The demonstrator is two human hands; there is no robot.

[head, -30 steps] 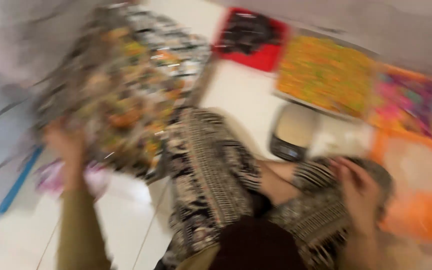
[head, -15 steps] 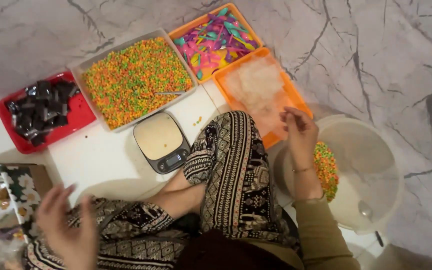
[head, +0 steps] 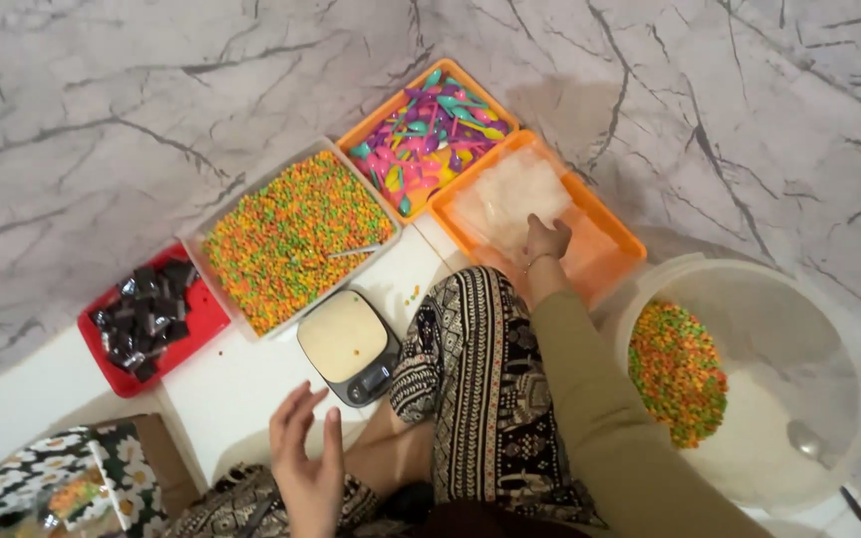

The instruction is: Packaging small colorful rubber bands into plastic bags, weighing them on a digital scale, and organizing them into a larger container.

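Note:
My right hand reaches into an orange tray of clear plastic bags, fingers down on the pile; whether it grips a bag I cannot tell. My left hand hovers open and empty above my lap, just near a small kitchen scale on the white floor. A clear tray of small orange, green and yellow pellets lies beyond the scale.
An orange tray of coloured plastic spoons sits at the back. A red tray of dark wrapped pieces is at left. At right stands a large translucent bucket with coloured pellets and a metal spoon. A flowered bag lies lower left.
The view has swung from the flowered bag on the left to the trays. My right hand moved from above the bucket into the tray of clear bags. My left hand stays open.

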